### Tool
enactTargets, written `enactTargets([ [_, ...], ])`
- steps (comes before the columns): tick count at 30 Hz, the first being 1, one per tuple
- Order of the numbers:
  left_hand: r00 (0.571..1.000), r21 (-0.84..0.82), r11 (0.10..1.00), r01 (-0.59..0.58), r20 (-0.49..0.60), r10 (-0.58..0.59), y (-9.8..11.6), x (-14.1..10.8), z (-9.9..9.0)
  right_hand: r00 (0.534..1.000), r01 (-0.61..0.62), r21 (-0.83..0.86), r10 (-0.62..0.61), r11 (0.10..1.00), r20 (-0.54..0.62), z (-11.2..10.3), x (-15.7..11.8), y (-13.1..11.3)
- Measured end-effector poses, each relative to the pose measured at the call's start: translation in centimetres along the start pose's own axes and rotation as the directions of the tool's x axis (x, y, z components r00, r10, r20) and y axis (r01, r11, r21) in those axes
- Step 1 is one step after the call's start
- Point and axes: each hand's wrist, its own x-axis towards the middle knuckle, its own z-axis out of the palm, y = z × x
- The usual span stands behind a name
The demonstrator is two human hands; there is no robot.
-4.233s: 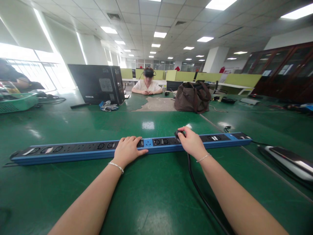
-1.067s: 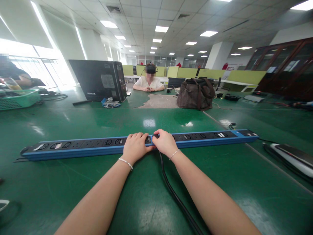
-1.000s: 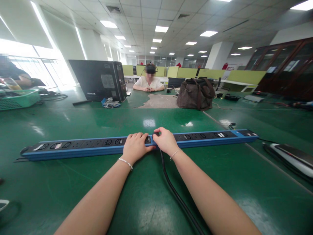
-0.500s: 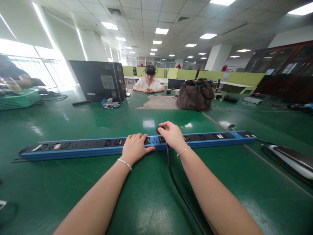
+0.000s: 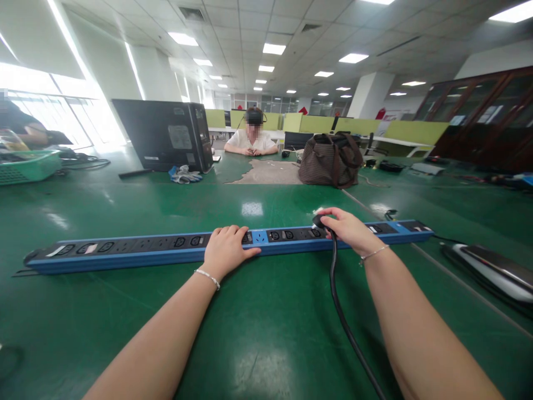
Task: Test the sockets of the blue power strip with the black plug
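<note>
A long blue-and-black power strip [image 5: 137,256] with several sockets lies across the green table. My left hand [image 5: 227,247] grips it left of a blue socket, fingers over the top and thumb along the near side. Between the thumb and fingers of my right hand [image 5: 347,229] is a black plug [image 5: 318,221], held just over the right half of the strip. Its metal prongs show faintly at the left; I cannot tell whether they touch the strip. From the plug, a thick black cable [image 5: 339,305] hangs down towards the table's near edge.
A black computer case [image 5: 162,136] stands at the back left, with gloves [image 5: 185,174] before it. Beyond the strip is a brown bag [image 5: 331,161]. A black-and-silver object [image 5: 491,272] lies at the right, a green basket [image 5: 31,166] at far left. Another person [image 5: 252,139] sits opposite.
My right hand has moved right along the strip with the plug and its cable. The left hand keeps its hold on the strip. The view has shifted slightly.
</note>
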Motion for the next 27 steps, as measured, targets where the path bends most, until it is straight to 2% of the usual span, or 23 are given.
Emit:
enactTargets([
  [5,1.0,0.016,1.0,-0.011,-0.005,0.011,-0.1,0.0,0.1,0.992,0.119,-0.236,-0.106,0.965,0.066,0.8,0.5,0.6],
  [9,1.0,0.02,1.0,-0.014,-0.009,0.015,-0.1,0.0,0.1,0.988,0.153,-0.338,-0.139,0.929,0.066,1.9,0.7,0.3],
  [16,0.999,0.02,0.999,-0.027,-0.025,0.028,-0.1,0.0,0.2,0.985,0.173,-0.407,-0.161,0.897,0.063,2.4,0.4,0.0],
  [27,1.0,0.015,1.0,-0.019,-0.017,0.02,0.0,0.0,0.2,0.983,0.186,-0.416,-0.17,0.89,0.075,2.7,0.5,0.2],
])
